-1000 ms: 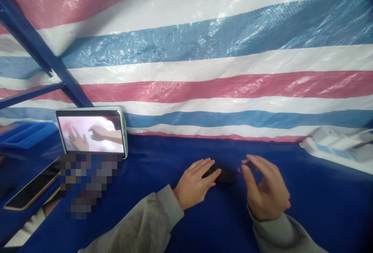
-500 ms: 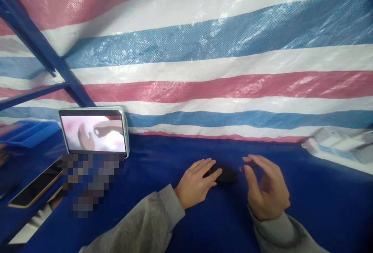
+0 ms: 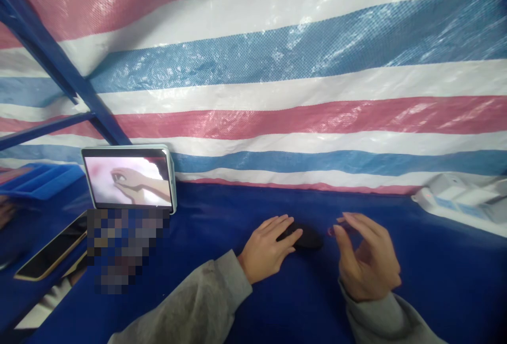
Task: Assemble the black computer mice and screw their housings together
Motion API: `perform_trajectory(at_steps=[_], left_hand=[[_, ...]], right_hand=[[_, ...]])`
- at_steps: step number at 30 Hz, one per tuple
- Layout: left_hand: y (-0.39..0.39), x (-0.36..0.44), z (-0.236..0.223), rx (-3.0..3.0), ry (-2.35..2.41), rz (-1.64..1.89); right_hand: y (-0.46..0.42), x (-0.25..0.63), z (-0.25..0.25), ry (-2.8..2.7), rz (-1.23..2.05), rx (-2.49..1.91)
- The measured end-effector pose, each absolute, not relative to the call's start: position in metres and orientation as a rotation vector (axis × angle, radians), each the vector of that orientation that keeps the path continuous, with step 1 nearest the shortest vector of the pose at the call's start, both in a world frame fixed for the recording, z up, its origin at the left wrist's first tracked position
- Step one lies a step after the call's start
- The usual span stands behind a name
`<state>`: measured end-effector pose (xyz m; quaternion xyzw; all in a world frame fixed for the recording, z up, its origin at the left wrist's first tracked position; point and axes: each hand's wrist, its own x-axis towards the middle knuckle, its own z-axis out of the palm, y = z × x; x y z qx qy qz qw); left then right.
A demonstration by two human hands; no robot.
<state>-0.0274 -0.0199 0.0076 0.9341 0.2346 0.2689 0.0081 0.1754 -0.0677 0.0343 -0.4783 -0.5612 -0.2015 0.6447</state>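
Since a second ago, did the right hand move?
Yes. The right hand drifted slightly right, away from the black object that the left hand rests on.

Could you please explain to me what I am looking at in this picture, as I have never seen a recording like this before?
There is no machine here: a person wears a camera on the head, so the single view looks forward and down at that person's own two bare hands in grey sleeves. The left hand rests with its fingers on a small black object that lies on the blue table cover. The right hand is raised just beside it, fingers curled, and seems to pinch something tiny and reddish at its fingertips; it is too small to identify. At the left a tablet stands propped up with a video playing, and a phone lies flat nearer the edge. A white power strip lies at the right. Behind everything hangs a striped tarpaulin.
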Motion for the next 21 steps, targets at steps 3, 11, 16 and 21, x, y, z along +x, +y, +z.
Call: perform_trajectory(at_steps=[3,11,16,21], left_hand=[[-0.0197,-0.0277,0.0077,2.923,0.728,0.851],[-0.0204,-0.0278,0.0096,2.927,0.721,0.853],[-0.0201,-0.0274,0.0096,2.926,0.724,0.843],[-0.0201,-0.0274,0.0079,2.917,0.730,0.840]], right_hand=[[-0.0679,0.1761,0.0329,-1.301,-0.420,-1.076],[-0.0672,0.1746,0.0338,-1.315,-0.376,-1.041],[-0.0687,0.1716,0.0374,-1.319,-0.366,-1.016],[-0.0703,0.1691,0.0415,-1.292,-0.390,-1.021]])
